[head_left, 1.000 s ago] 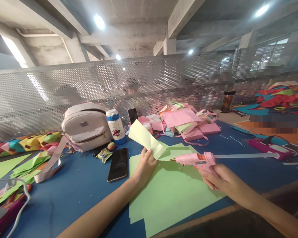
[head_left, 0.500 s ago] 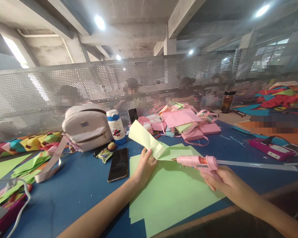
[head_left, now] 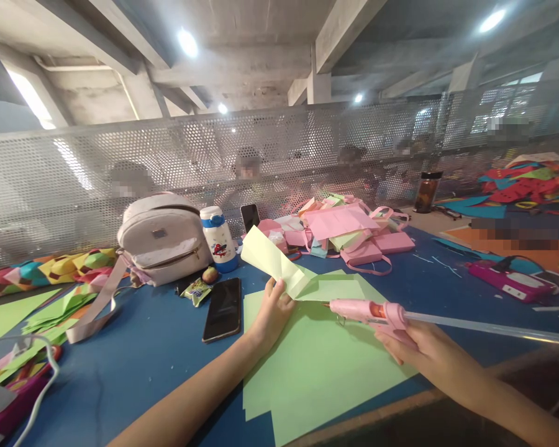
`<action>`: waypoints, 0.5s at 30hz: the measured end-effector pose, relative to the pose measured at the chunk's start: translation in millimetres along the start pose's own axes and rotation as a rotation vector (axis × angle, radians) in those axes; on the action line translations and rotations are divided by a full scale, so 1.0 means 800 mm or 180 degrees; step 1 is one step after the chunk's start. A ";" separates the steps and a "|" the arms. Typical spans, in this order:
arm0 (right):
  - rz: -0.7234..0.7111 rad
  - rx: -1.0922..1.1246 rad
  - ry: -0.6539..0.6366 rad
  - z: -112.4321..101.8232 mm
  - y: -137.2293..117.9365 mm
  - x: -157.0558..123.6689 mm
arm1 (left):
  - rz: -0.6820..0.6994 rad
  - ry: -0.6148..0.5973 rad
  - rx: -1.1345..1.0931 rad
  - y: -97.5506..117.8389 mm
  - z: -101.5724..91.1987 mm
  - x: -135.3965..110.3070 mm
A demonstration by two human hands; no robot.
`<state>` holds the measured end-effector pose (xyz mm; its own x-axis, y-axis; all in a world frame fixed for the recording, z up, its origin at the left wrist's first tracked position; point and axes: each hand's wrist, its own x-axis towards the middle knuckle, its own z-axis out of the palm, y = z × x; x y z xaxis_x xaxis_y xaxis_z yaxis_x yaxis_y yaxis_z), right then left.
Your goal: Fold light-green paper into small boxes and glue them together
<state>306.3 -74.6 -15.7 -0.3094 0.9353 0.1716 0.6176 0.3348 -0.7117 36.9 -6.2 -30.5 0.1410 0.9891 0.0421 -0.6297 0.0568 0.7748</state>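
Observation:
My left hand is closed on a folded piece of pale yellow-green paper, thumb on top, holding it raised over the table. In my right hand is a pink hot glue gun, its nozzle pointing left at the lower edge of the folded paper. A long clear glue stick sticks out of the gun's back end. Whether the nozzle touches the paper I cannot tell. Beneath both hands lie large light green paper sheets, stacked unevenly.
A black phone, a snack packet, a white-and-blue bottle and a beige backpack stand or lie left of the sheets. Behind is a heap of pink paper pieces. A purple power strip lies at right. A perforated metal screen closes off the back.
The glue gun's back end has dropped slightly, and the nozzle has shifted a little left and down along the paper. My left hand and the folded paper look unmoved.

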 end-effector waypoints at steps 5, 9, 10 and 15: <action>-0.0063 -0.0029 -0.0107 0.002 -0.008 0.001 | -0.0049 0.0043 -0.0013 0.000 0.000 0.001; -0.0090 0.0025 -0.0151 0.004 -0.007 0.003 | -0.0047 0.0068 -0.0020 0.000 0.000 0.001; -0.0080 0.0081 -0.0155 0.003 -0.006 0.003 | -0.0040 0.0068 -0.0016 0.000 0.000 0.002; -0.0067 0.0524 -0.0136 -0.012 -0.001 0.006 | -0.0068 0.0053 -0.0015 0.000 0.000 0.002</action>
<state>311.3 -69.3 -8.2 -0.3536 0.9214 0.1611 0.4849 0.3279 -0.8108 37.1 -4.7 -30.0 0.1417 0.9898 0.0151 -0.6304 0.0785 0.7723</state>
